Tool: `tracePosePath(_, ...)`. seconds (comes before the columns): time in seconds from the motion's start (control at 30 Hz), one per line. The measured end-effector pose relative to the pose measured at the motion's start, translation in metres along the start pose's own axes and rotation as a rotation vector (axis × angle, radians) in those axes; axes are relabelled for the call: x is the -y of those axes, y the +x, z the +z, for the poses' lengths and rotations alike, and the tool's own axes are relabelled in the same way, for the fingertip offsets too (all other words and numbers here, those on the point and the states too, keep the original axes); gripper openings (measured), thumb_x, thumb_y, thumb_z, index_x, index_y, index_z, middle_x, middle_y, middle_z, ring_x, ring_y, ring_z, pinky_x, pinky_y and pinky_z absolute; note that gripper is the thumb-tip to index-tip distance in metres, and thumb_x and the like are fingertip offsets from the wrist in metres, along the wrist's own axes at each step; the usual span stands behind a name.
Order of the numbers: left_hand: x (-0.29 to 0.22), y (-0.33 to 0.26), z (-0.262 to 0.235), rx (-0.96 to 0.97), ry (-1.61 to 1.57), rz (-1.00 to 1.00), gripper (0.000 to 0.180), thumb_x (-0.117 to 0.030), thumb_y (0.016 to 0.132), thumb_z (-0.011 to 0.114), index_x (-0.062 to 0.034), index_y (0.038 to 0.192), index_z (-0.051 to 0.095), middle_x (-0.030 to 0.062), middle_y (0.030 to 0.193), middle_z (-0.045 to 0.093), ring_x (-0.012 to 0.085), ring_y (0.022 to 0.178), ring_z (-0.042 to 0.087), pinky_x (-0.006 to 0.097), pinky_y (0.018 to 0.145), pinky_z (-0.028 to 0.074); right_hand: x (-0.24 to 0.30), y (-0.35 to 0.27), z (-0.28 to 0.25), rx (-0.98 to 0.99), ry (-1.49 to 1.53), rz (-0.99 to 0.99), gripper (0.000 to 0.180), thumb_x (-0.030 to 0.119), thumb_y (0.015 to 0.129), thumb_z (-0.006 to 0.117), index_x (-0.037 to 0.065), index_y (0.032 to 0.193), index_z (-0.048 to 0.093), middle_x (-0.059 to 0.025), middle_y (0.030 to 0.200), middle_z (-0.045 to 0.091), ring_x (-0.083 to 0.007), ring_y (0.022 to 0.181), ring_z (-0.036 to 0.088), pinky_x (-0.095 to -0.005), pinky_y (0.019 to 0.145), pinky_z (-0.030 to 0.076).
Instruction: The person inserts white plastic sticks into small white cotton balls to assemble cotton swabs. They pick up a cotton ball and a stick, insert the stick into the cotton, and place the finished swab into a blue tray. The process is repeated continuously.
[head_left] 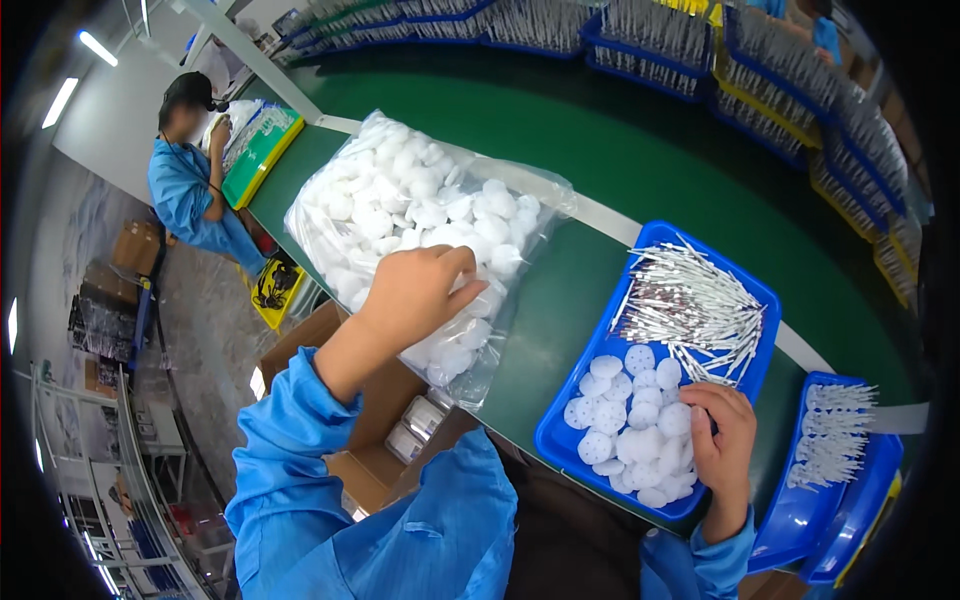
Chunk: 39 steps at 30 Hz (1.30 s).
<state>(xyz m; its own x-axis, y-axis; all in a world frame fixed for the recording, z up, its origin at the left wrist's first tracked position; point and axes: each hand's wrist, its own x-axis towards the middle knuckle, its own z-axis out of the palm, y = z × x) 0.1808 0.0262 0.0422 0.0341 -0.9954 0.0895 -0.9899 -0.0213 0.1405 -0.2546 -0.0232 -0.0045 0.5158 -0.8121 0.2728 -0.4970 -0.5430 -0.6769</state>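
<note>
My left hand (424, 287) is over a large clear plastic bag (535, 235) full of thin white round discs (400, 190). Its fingers bend down toward the discs, with thumb and index finger apart; the other fingertips are hidden. My right hand (722, 432) rests at the right side of a blue tray (556, 440), its fingers curved and apart beside a pile of small white discs with tiny holes (640, 440). Whether it touches one I cannot tell. Many thin white sticks (690, 310) lie heaped in the tray's far half.
Blue trays (800, 525) stand at the right, one bearing bundled white pieces (835, 435). Trays of upright white sticks (650, 45) line the far side of the green table (560, 300). An open cardboard box (370, 460) sits below the edge. A co-worker (190, 170) works at left.
</note>
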Motion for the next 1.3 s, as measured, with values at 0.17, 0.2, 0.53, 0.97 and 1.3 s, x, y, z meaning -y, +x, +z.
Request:
tracePosePath(0.17, 0.035, 0.023, -0.054, -0.03, -0.141, -0.003, 0.018, -0.031, 0.093, 0.084, -0.0132, 0.096, 0.084, 0.0112, 0.085, 0.078, 0.0313, 0.075, 0.074, 0.042, 0.069, 0.058, -0.002, -0.002, -0.002, -0.015, -0.013, 0.0, 0.018, 0.006, 0.089, 0.069, 0.006, 0.103, 0.079, -0.0113, 0.11, 0.081, -0.0329, 0.1, 0.075, -0.0426, 0.093, 0.053)
tracePosePath(0.2, 0.044, 0.024, -0.064, -0.115, -0.216, -0.015, 0.017, -0.033, 0.092, 0.084, -0.0164, 0.095, 0.085, 0.0106, 0.084, 0.078, 0.0321, 0.075, 0.074, 0.043, 0.069, 0.058, -0.002, -0.002, -0.001, -0.012, -0.012, 0.001, 0.017, 0.006, 0.089, 0.069, 0.006, 0.103, 0.079, -0.0113, 0.109, 0.081, -0.0328, 0.1, 0.075, -0.0426, 0.093, 0.053)
tracePosePath(0.53, 0.02, 0.003, -0.063, -0.04, -0.227, 0.058, 0.02, -0.033, 0.098, 0.078, -0.0139, 0.101, 0.083, 0.0097, 0.092, 0.078, 0.0299, 0.086, 0.072, 0.043, 0.08, 0.055, -0.001, -0.001, -0.002, -0.017, -0.02, 0.005, 0.016, 0.005, 0.09, 0.069, 0.006, 0.101, 0.079, -0.011, 0.107, 0.081, -0.033, 0.098, 0.075, -0.0428, 0.091, 0.053)
tracePosePath(0.97, 0.196, 0.004, -0.012, -0.719, -0.142, -0.315, 0.042, -0.032, 0.112, 0.059, -0.0023, 0.083, 0.067, 0.0163, 0.082, 0.063, 0.0345, 0.087, 0.063, 0.05, 0.083, 0.047, -0.002, 0.0, 0.002, -0.017, -0.004, 0.008, 0.015, 0.006, 0.089, 0.068, 0.006, 0.1, 0.079, -0.0101, 0.107, 0.081, -0.0322, 0.099, 0.074, -0.0427, 0.091, 0.053)
tracePosePath(1.3, 0.259, -0.015, 0.005, -0.8, -0.056, -0.433, 0.043, -0.029, 0.107, 0.068, -0.0015, 0.141, 0.067, 0.0224, 0.138, 0.069, 0.0409, 0.134, 0.06, 0.049, 0.117, 0.043, -0.003, 0.0, 0.002, -0.013, 0.016, 0.01, 0.015, 0.006, 0.088, 0.069, 0.006, 0.099, 0.079, -0.0103, 0.107, 0.081, -0.0324, 0.098, 0.074, -0.0423, 0.09, 0.053)
